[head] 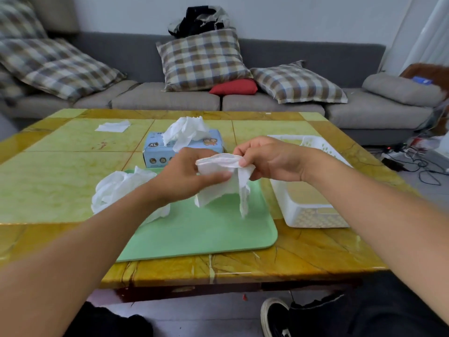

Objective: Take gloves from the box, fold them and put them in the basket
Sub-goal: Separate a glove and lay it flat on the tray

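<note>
Your left hand (187,176) and right hand (267,159) are both raised over the green mat (206,229), holding one white glove (223,183) between them. Left: fingers curled, thumb pinching the glove's lower edge. Right: thumb and forefinger pinching the top edge, other fingers curled behind. The glove's top edge runs between the two pinches; the rest hangs down in loose flaps, clear of the mat.

Glove box (179,152): blue, marked "XL", on the table (60,171) just behind your hands, at the mat's far edge. A bunch of white gloves (187,130) sticks up out of its top opening.

Loose glove pile (116,188): crumpled white heap left of your left wrist, partly on the mat's left edge, partly on the table. Your left forearm covers its near side.

Basket (313,210): white plastic, perforated walls, on the table just right of the mat, below your right forearm. The visible part of its inside shows the table colour through the bottom; the forearm hides some of it, so can't say whether anything's in there.

One flat white piece (113,126) lies on the far left of the table, well apart from the rest. Can't tell if it's a glove.

Behind the table: grey sofa (279,103) with plaid cushions (201,59), one red cushion (234,87). Cables (413,161) on the floor at right.
</note>
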The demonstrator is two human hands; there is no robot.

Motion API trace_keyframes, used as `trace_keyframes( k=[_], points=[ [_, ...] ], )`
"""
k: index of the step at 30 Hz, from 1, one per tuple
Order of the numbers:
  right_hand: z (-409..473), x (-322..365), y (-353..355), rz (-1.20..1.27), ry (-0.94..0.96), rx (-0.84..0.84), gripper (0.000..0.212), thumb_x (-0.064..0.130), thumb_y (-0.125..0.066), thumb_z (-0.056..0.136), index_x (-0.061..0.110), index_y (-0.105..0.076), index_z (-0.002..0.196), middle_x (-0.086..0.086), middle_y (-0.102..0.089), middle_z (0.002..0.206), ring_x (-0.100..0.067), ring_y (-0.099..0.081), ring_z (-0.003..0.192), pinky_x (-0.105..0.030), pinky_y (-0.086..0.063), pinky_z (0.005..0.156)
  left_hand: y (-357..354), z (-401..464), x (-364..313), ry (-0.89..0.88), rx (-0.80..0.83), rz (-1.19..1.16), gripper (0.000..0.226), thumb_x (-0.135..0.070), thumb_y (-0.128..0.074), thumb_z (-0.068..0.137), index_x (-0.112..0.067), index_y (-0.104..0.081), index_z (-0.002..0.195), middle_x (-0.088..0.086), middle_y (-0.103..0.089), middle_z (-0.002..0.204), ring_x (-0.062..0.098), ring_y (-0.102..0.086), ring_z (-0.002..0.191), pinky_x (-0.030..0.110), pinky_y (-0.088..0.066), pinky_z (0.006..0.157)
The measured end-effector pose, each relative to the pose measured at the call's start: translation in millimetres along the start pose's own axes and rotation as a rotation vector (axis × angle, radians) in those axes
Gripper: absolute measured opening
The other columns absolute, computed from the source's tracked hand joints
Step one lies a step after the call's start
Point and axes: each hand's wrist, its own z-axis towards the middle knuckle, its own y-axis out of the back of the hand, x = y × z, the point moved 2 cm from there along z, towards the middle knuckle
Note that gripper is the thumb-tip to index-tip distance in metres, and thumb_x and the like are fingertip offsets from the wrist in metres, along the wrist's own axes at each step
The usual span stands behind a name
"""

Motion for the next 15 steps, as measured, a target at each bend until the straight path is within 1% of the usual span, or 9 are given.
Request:
trace_keyframes(
  k=[2,4,6,8,9,10,12,13,15],
  points=[
    [0.4,5.8,5.0,0.172,0.035,-0.028,0.011,0.013,-0.061,0.072,0.012,-0.053,0.078,-0.001,-0.047,0.071,-0.015,-0.042,0.067,-0.032,-0.03,0.065,3.9,5.7,-13.6,0.066,-0.148,-0.259,0.024,-0.037,-0.074,0.086,-0.015,-0.078,0.095,0.008,-0.076,0.091,0.014,-0.067,0.078,0.029,-0.052,0.068],
    [1.2,14.0,8.9,0.3,0.084,-0.041,0.032,0.023,-0.068,0.066,0.01,-0.053,0.091,-0.006,-0.045,0.082,-0.023,-0.044,0.078,-0.035,-0.032,0.073,5.9,11.2,-25.5,0.094,-0.22,-0.389,0.026,-0.035,-0.068,0.091,-0.012,-0.078,0.093,0.011,-0.076,0.093,0.017,-0.068,0.079,0.031,-0.055,0.07],
    [0.8,20.5,11.7,0.363,0.101,-0.021,0.061,0.041,-0.076,0.068,0.006,-0.053,0.112,-0.014,-0.05,0.105,-0.033,-0.046,0.102,-0.039,-0.036,0.09,5.4,15.2,-34.4,0.109,-0.28,-0.422,0.031,-0.034,-0.065,0.095,-0.005,-0.077,0.092,0.022,-0.074,0.095,0.022,-0.066,0.077,0.037,-0.053,0.071],
    [-3.0,25.3,9.3,0.32,0.116,0.07,0.088,0.07,-0.061,0.08,0.003,-0.051,0.137,-0.018,-0.051,0.14,-0.036,-0.047,0.132,-0.045,-0.035,0.111,6.7,20.6,-42.0,0.131,-0.358,-0.426,0.038,-0.036,-0.064,0.097,0.0,-0.074,0.092,0.028,-0.07,0.097,0.024,-0.062,0.074,0.04,-0.051,0.07],
    [-6.1,26.0,6.2,0.308,0.137,0.093,0.092,0.072,-0.058,0.081,0.008,-0.048,0.146,-0.016,-0.05,0.148,-0.036,-0.046,0.139,-0.047,-0.037,0.115,6.9,23.1,-45.3,0.142,-0.376,-0.422,0.039,-0.037,-0.063,0.097,-0.001,-0.074,0.092,0.028,-0.07,0.097,0.024,-0.062,0.073,0.04,-0.051,0.07],
    [-9.4,26.0,3.1,0.318,0.146,0.075,0.09,0.066,-0.066,0.08,0.011,-0.048,0.148,-0.015,-0.053,0.147,-0.035,-0.049,0.138,-0.046,-0.042,0.113,6.7,25.4,-49.3,0.141,-0.379,-0.422,0.037,-0.038,-0.063,0.098,-0.003,-0.075,0.091,0.026,-0.071,0.095,0.024,-0.064,0.075,0.041,-0.052,0.071],
    [-14.8,27.5,-4.0,0.351,0.151,-0.053,0.072,0.04,-0.08,0.079,0.008,-0.058,0.139,-0.017,-0.063,0.136,-0.032,-0.061,0.125,-0.042,-0.051,0.105,4.9,28.3,-57.1,0.123,-0.364,-0.432,0.032,-0.036,-0.061,0.099,-0.01,-0.078,0.09,0.018,-0.076,0.091,0.026,-0.069,0.078,0.042,-0.055,0.075],
    [-16.2,29.2,-5.7,0.371,0.161,-0.131,0.059,0.03,-0.078,0.084,0.005,-0.062,0.134,-0.019,-0.066,0.131,-0.031,-0.065,0.118,-0.041,-0.054,0.101,3.8,29.2,-60.5,0.117,-0.361,-0.436,0.03,-0.034,-0.061,0.1,-0.012,-0.078,0.09,0.015,-0.077,0.09,0.027,-0.071,0.079,0.043,-0.057,0.077],
    [-21.1,31.4,-1.2,0.402,0.176,-0.278,0.042,0.02,-0.07,0.091,-0.001,-0.065,0.128,-0.022,-0.068,0.126,-0.03,-0.069,0.107,-0.039,-0.057,0.093,1.3,31.7,-66.6,0.118,-0.363,-0.443,0.029,-0.035,-0.061,0.1,-0.014,-0.078,0.091,0.011,-0.078,0.091,0.027,-0.073,0.083,0.046,-0.058,0.08]
  ],
)
